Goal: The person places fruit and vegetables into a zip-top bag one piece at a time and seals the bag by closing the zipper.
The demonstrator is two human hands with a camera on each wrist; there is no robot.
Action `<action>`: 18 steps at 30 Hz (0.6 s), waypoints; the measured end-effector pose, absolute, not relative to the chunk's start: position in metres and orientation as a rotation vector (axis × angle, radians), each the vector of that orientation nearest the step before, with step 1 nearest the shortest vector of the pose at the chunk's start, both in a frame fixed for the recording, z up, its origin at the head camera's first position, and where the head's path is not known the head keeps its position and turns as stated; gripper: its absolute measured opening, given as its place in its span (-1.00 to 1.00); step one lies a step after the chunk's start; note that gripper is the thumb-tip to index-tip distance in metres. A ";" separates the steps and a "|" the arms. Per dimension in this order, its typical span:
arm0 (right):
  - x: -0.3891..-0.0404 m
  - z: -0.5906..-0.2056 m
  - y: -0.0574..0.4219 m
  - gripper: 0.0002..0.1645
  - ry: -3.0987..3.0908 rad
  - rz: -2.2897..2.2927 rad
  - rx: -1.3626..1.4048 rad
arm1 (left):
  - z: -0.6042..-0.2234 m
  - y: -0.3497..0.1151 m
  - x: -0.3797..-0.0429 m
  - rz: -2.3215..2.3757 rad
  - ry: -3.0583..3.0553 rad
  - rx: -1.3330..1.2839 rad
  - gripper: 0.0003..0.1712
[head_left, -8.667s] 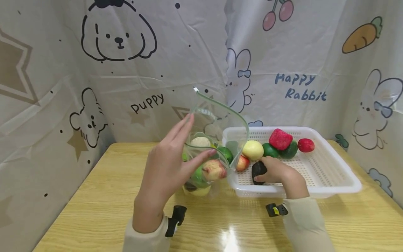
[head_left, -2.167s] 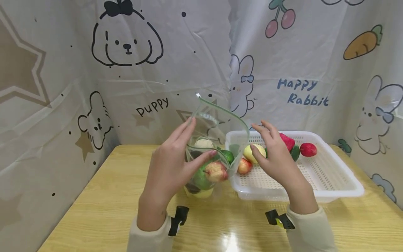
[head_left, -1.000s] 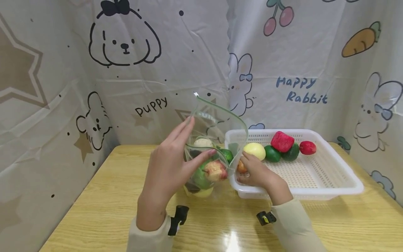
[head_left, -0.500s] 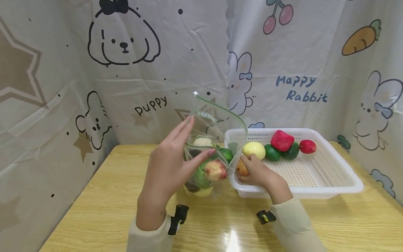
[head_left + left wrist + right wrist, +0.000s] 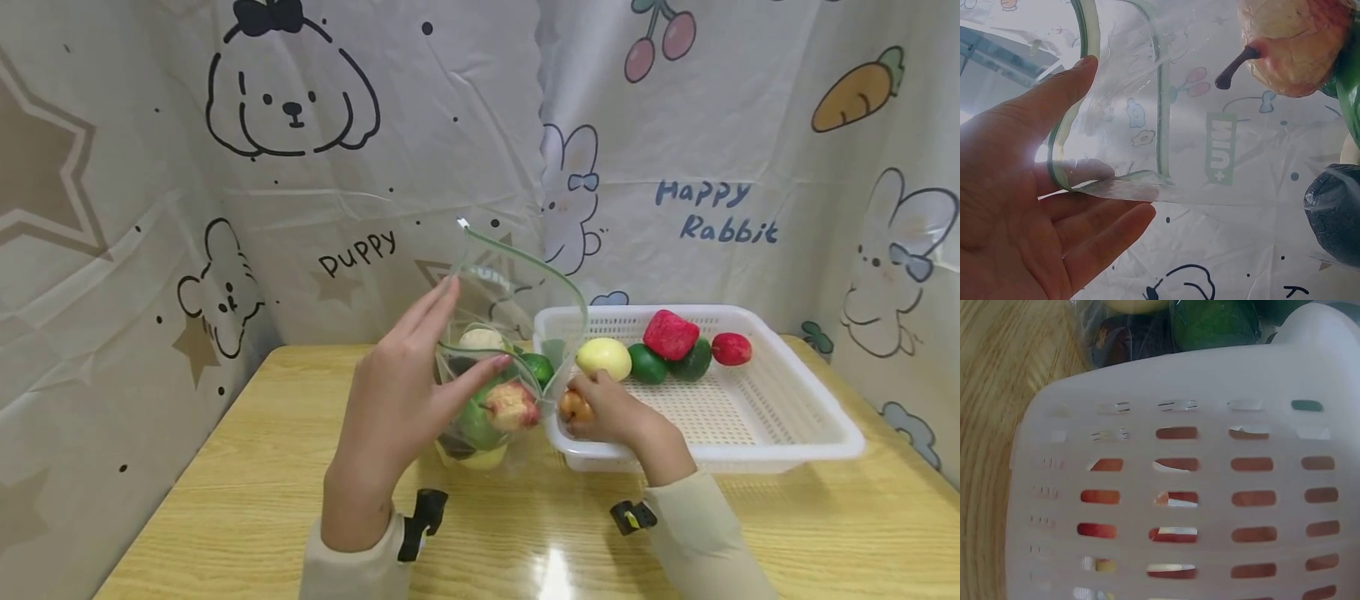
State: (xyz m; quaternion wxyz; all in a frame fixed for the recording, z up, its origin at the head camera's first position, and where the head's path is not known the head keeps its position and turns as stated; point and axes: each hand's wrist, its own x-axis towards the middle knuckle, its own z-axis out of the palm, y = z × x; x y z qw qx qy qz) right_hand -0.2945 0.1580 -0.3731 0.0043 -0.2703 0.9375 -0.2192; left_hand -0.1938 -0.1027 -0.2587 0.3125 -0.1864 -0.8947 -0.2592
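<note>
A clear zip bag [image 5: 525, 279] with green edging stands on the table, its mouth held wide. My left hand [image 5: 401, 392] spreads that mouth, thumb at the near rim and straight fingers along the left side; the left wrist view shows the thumb [image 5: 1066, 81] on the edging. Inside are a red-and-yellow apple [image 5: 512, 406] with a brown stem, green produce [image 5: 477, 423] and a dark fruit [image 5: 1335, 212]. At the basket's near left corner my right hand [image 5: 611, 408] grips another apple [image 5: 574, 407], orange-looking here. The basket wall hides most of this hand in the right wrist view.
The white perforated basket [image 5: 787, 454] stands right of the bag. It also holds a yellow lemon-shaped fruit [image 5: 604, 358], green fruits [image 5: 648, 364], a crimson chunky fruit [image 5: 671, 335] and a small red one [image 5: 731, 349]. A printed cloth [image 5: 420, 100] hangs behind the wooden table [image 5: 247, 483].
The black fruit my right hand gripped in the basket earlier has left it; a dark one shows in the bag. My right hand came down to the apple, which has since turned. Left hand stays.
</note>
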 end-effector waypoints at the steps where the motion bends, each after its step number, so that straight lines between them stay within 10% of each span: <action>1: -0.295 -0.372 0.158 -0.48 2.933 -0.682 -0.841 | -0.259 -0.103 -0.194 -0.682 -2.360 -0.490 -0.03; 18: -0.295 -0.371 0.161 -0.62 2.838 -0.695 -0.777 | -0.259 -0.105 -0.194 -0.674 -2.350 -0.501 -0.03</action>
